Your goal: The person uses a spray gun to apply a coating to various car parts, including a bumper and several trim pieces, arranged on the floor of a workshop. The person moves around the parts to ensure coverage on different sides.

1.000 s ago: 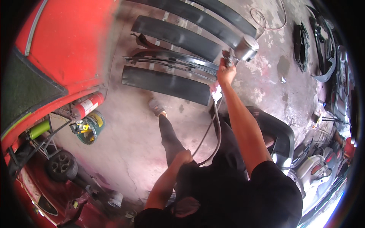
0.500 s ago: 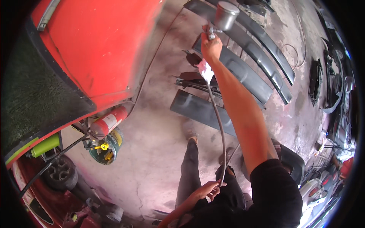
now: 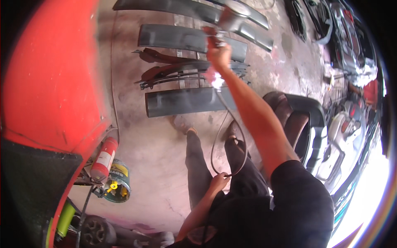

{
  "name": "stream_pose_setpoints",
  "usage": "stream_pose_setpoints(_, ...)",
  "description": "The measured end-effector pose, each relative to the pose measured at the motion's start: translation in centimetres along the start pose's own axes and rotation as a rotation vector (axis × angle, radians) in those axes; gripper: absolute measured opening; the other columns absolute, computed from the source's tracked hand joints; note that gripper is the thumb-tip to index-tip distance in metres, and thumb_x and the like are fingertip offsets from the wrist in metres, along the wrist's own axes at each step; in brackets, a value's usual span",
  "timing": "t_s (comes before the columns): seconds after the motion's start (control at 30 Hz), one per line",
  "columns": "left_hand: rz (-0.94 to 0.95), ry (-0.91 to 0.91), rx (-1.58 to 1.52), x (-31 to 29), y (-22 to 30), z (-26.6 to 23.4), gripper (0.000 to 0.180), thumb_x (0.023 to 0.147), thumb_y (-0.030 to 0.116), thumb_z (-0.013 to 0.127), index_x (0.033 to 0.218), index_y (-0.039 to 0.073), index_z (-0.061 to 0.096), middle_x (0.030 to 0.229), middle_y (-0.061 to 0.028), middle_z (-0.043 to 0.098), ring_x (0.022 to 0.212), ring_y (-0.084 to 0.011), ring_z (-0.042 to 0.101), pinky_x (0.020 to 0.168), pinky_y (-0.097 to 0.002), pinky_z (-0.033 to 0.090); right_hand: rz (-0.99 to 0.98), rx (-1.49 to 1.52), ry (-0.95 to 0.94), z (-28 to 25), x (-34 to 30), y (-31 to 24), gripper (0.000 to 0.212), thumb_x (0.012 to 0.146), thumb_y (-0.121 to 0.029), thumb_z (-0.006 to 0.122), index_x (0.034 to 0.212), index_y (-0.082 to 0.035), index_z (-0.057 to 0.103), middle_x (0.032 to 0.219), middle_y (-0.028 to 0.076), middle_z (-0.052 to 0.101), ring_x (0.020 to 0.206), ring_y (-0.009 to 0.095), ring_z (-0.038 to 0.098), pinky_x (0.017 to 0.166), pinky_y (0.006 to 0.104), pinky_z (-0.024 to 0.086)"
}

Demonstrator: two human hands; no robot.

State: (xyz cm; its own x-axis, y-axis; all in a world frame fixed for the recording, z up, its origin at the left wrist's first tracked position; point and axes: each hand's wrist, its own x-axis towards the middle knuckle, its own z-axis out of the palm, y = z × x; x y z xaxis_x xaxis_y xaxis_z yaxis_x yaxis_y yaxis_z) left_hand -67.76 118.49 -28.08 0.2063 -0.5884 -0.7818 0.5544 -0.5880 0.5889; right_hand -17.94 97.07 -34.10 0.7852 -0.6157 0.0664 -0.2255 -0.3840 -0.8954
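My right hand (image 3: 219,56) is wrapped round the handle of a spray gun (image 3: 219,36), held out ahead on a stretched arm. A metal paint cup (image 3: 233,16) sits on the gun, slightly blurred. Below the handle a pinkish-white wad, perhaps cloth or paper, (image 3: 215,78) surrounds the top of the hose. From there a thin air hose (image 3: 213,153) hangs in a wide loop. Its lower bend lies in the closed fingers of my left hand (image 3: 219,182), near my thighs. Beneath the gun, dark grey trim panels (image 3: 169,38) lie in rows, partly hidden by my right arm.
A large red body panel (image 3: 49,74) stands at the left. Near its lower edge are a red fire extinguisher (image 3: 104,159) and a bucket (image 3: 125,184) with yellow things inside. A black bumper part (image 3: 311,108) lies right of my arm. More car parts (image 3: 351,39) line the right side.
The view has turned, so the panels now lie farther left and more crosswise. My left hand appears higher in the picture, and the hose hangs in a rounder loop. Both hands keep their grip.
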Motion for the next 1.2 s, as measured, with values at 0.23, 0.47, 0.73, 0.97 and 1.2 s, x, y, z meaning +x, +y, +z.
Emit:
stream_pose_setpoints(0.23, -0.004, -0.125, 0.37, -1.9, -3.2, 0.1, 0.027, 0.092, 0.027, 0.065, 0.109, 0.008, 0.071, 0.103, -0.02, 0.074, 0.1, -0.0401, 0.07, 0.087, -0.0528, 0.055, 0.313, -0.685, 0.411, -30.7, 0.3, 14.1, 0.049, 0.093, -0.045, 0.07, 0.094, 0.004, 0.071, 0.078, 0.022, 0.07, 0.073, 0.04, 0.069, 0.065, 0.0487, 0.053)
stream_pose_setpoints(0.47, -0.053, -0.135, 0.507, -0.8, -6.5, 0.1, 0.028, 0.093, 0.024, 0.058, 0.113, 0.007, 0.069, 0.107, -0.0236, 0.073, 0.106, -0.0429, 0.069, 0.094, -0.0542, 0.054, 0.309, -0.381, 0.448, -28.7, -9.9, 11.1, 0.039, 0.095, -0.038, 0.075, 0.085, -0.001, 0.072, 0.063, 0.005, 0.065, 0.052, 0.016, 0.065, 0.045, 0.0332, 0.048)
stream_pose_setpoints(0.73, 0.172, 0.334, 0.398, 4.7, 7.3, -11.8, 0.03, 0.093, 0.024, 0.069, 0.118, 0.007, 0.068, 0.105, -0.0244, 0.071, 0.101, -0.0411, 0.069, 0.09, -0.0514, 0.054, 0.464, 0.052, 0.293, -22.9, -18.8, -0.5, 0.029, 0.099, -0.029, 0.07, 0.099, 0.0, 0.067, 0.063, 0.004, 0.06, 0.054, 0.011, 0.056, 0.05, 0.0319, 0.044)
stream_pose_setpoints(0.97, 0.752, 0.909, 0.773, 24.2, 28.9, -32.0, 0.025, 0.094, 0.017, 0.066, 0.117, 0.006, 0.069, 0.112, -0.019, 0.07, 0.111, -0.04, 0.064, 0.094, -0.0469, 0.052, 0.575, 0.17, 0.331, -23.7, -25.7, -0.5, 0.021, 0.099, -0.02, 0.07, 0.092, -0.001, 0.067, 0.065, 0.002, 0.062, 0.056, 0.009, 0.057, 0.051, 0.0276, 0.044)
stream_pose_setpoints(1.2, 0.421, 0.677, 1.49, 33.0, 32.1, -39.2, 0.042, 0.084, 0.024, 0.083, 0.115, 0.004, 0.062, 0.111, -0.0204, 0.072, 0.108, -0.0385, 0.07, 0.089, -0.0484, 0.058, 0.698, 0.089, 0.254, -24.4, -27.7, 1.3, 0.026, 0.102, -0.022, 0.063, 0.116, 0.001, 0.064, 0.082, 0.007, 0.066, 0.056, 0.011, 0.06, 0.048, 0.0267, 0.046)
